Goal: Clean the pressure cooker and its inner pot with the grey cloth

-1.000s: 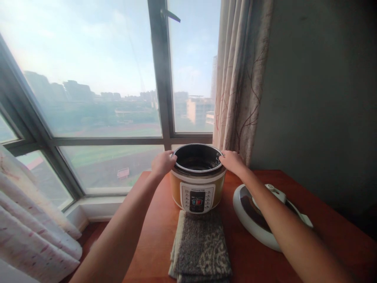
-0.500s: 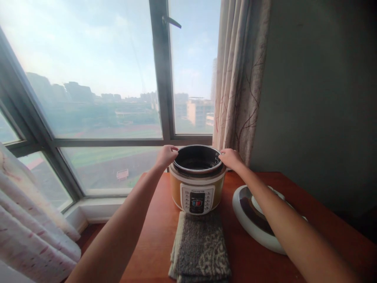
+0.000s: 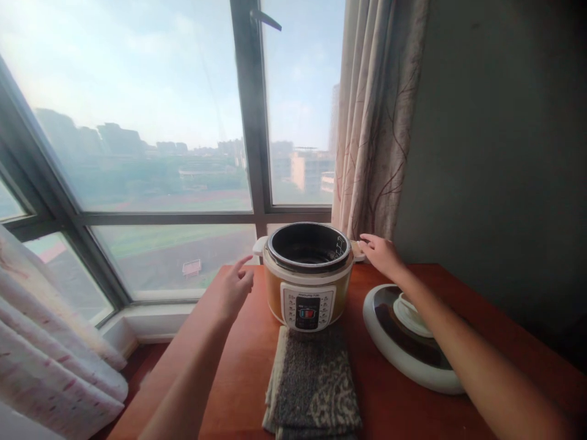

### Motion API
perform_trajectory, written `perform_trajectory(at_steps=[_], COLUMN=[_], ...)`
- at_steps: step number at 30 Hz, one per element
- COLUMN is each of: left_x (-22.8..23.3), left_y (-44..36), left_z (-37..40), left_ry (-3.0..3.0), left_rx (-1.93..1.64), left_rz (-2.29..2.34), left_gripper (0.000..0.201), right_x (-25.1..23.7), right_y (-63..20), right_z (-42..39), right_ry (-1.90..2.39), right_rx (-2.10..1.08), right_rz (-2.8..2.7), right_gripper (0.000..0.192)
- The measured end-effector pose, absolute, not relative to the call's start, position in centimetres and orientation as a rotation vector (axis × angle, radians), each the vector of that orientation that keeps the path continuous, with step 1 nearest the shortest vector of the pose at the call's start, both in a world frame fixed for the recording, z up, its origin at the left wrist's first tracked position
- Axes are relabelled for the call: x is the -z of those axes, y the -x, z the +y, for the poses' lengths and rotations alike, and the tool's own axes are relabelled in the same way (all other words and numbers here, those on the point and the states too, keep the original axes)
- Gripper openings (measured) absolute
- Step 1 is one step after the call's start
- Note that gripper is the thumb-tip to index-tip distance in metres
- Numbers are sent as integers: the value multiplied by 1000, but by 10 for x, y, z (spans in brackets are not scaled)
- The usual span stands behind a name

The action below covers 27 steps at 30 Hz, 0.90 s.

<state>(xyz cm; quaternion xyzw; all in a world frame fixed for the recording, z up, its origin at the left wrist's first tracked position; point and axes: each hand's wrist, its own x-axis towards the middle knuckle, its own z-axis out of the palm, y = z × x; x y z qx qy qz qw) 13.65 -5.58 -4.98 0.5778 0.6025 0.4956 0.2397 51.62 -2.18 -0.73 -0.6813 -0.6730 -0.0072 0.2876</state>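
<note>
A white and tan electric cooker (image 3: 274, 293) with a control panel (image 3: 307, 308) on its front stands on the table. Inside it sits a dark inner pot (image 3: 308, 243), its rim level with or slightly above the cooker's top. My left hand (image 3: 235, 288) is in the air to the left of the cooker, index finger stretched out, holding nothing. Beside the cooker's right handle (image 3: 358, 250) is my right hand (image 3: 381, 253), fingers extended; whether a fingertip touches the handle, I cannot tell. The left handle (image 3: 259, 245) is uncovered.
A round white and brown lid (image 3: 389, 342) lies on the reddish wooden table (image 3: 247, 379), partly behind my right forearm. A folded grey patterned towel (image 3: 314, 385) lies before the cooker. Windows, a curtain (image 3: 367, 122) and a dark wall bound the table.
Both hands have let go of the inner pot's rim. My left hand has drawn back down and left; my right has moved outward to the right. The inner pot now sits in the cooker.
</note>
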Motion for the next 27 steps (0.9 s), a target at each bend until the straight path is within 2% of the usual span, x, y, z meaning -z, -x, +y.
perform_trajectory(at_steps=[4,10,16,27], left_x=[95,144,150,152], left_y=[-140,-156,-160,-156], left_z=[-79,-84,-82,-77], left_ry=[-1487,-1330,-1293,-1305], left_rx=[-1305,-1311,-1316,-1345], left_rz=[1616,1448,1382,1510], left_gripper=[61,63,65,64], right_x=[31,80,118,147], right_y=[-567,-608,-616,-617], right_z=[-33,-63,-87,-93], right_ry=[1939,2134,2237,2231], right_rx=[101,167,297,485], right_rz=[-1728,-1784,-1874,-1906], right_gripper=[49,39,42,36])
